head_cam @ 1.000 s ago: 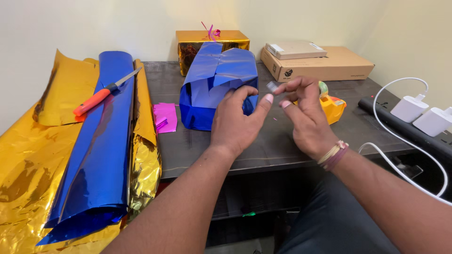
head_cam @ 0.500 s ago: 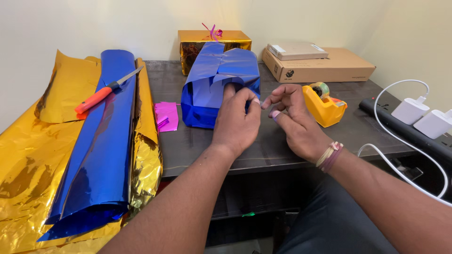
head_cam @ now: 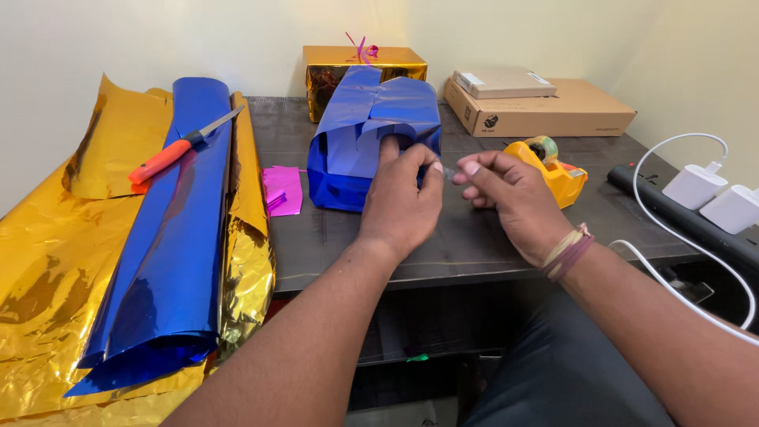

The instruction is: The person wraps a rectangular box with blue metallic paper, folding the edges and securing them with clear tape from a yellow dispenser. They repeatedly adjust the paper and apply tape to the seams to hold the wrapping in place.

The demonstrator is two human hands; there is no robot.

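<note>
Gold foil sheets point(head_cam: 47, 261): spread at the far left, hanging over the table point(head_cam: 474, 237) edge, kept flat and out of the working area.
Blue foil roll point(head_cam: 170, 237): lies loosely rolled on top of the gold, running toward the wall.
Orange-handled knife point(head_cam: 170, 154): rests across the roll's far end, blade pointing right, within reach for cutting.
Pink foil scrap point(head_cam: 282, 190): flat on the table, just left of the parcel.
Blue-wrapped box point(head_cam: 360, 138): stands mid-table, half covered; its open end flaps face the person so they can be folded shut.
Gold gift box point(head_cam: 364, 67): behind it against the wall, finished, with a pink ribbon curl on top.
Left hand point(head_cam: 399, 202): presses against the parcel's near end, fingers curled onto the blue flap, holding the fold down; thumb and forefinger meet the tape.
Clear tape strip point(head_cam: 449, 171): small and stretched between the two hands, just beside the parcel's right edge.
Right hand point(head_cam: 506, 198): grip pinched on the tape's other end, thumb and forefinger pressed together.
Yellow tape dispenser point(head_cam: 553, 170): just behind the right hand.
Cardboard boxes point(head_cam: 538, 107): stacked at the back right.
White chargers point(head_cam: 715, 198): at the far right on a black power strip.
Change: a second ago the right hand held the tape higher and apart; now both hands have closed in low at the flap.
</note>
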